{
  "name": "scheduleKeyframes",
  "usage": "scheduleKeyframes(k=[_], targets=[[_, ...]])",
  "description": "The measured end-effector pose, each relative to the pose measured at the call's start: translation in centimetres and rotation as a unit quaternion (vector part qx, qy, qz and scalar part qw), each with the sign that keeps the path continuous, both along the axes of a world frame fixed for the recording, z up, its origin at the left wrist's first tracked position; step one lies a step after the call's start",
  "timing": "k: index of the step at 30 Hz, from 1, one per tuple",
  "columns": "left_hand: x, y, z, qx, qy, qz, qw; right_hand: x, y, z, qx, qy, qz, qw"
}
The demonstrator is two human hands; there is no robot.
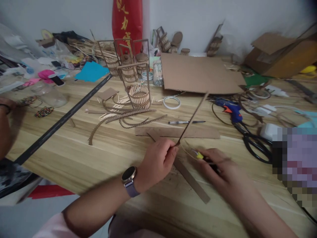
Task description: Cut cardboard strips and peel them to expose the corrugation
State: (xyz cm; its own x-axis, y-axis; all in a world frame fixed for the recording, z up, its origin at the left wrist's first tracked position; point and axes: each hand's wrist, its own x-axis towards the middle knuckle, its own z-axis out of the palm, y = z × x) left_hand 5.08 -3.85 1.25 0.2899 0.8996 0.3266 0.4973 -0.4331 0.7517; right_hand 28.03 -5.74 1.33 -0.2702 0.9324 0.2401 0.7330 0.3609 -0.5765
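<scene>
My left hand (158, 158), with a watch on its wrist, pinches a narrow brown cardboard strip (193, 119) that slants up and away to the right. To its right, my right hand (220, 165) is closed on a small yellow-and-black tool (199, 155) with a metal tip; its exact kind is blurred. The metal tip points toward the strip's near end, a short gap from my left fingers. A thin curled sliver shows between the two hands. Beneath them, a flat cardboard strip (192, 181) lies diagonally on the wooden table (111, 168).
A small slatted basket (139, 96) with a tall handle stands ahead, near notched cardboard strips (119, 115). Beyond lie a tape roll (171, 102), a pen (187, 122) and a large cardboard sheet (200, 72). A blue glue gun (230, 109) and black-handled scissors (256, 147) lie right. Another person's arm (5, 129) rests at left.
</scene>
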Motion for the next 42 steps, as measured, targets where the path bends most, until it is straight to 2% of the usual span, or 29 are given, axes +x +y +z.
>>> scheduleKeyframes(k=[5,9,12,15,17,22,26,33,36,39,42], targets=[[0.3,0.2,0.2,-0.111,-0.045,-0.024,0.992,1.1,0.3,-1.2,0.035,-0.105,-0.064,0.992],[0.4,0.2,0.3,-0.139,-0.073,-0.045,0.987,0.9,0.5,-2.4,0.049,-0.173,-0.064,0.982],[0.4,0.2,0.3,-0.149,-0.072,-0.064,0.984,0.4,0.4,-2.4,0.106,-0.168,-0.05,0.979],[0.4,0.0,0.2,-0.152,-0.052,-0.073,0.984,-0.3,-0.3,-1.6,0.189,-0.107,-0.047,0.975],[0.5,-0.2,0.2,-0.144,-0.036,-0.078,0.986,-0.8,-0.9,-1.0,0.215,-0.075,-0.034,0.973],[0.6,-0.6,0.3,-0.119,-0.021,-0.116,0.986,-1.7,-1.9,-0.7,0.19,-0.046,0.023,0.98],[0.5,-0.8,0.4,-0.096,0.01,-0.145,0.985,-2.2,-2.0,-0.6,0.197,-0.027,0.025,0.98],[0.3,-1.0,0.3,0.025,0.028,-0.184,0.982,-2.3,-2.3,0.4,0.16,0.028,0.021,0.987],[0.3,-1.0,0.3,0.028,0.041,-0.198,0.979,-2.0,-2.3,0.6,0.154,0.054,0.029,0.986],[0.2,-1.0,0.2,0.032,0.057,-0.203,0.977,-1.8,-2.1,0.7,0.167,0.061,0.046,0.983],[0.2,-1.0,0.1,0.069,0.049,-0.207,0.975,-1.9,-2.0,0.8,0.215,0.047,0.063,0.973]])
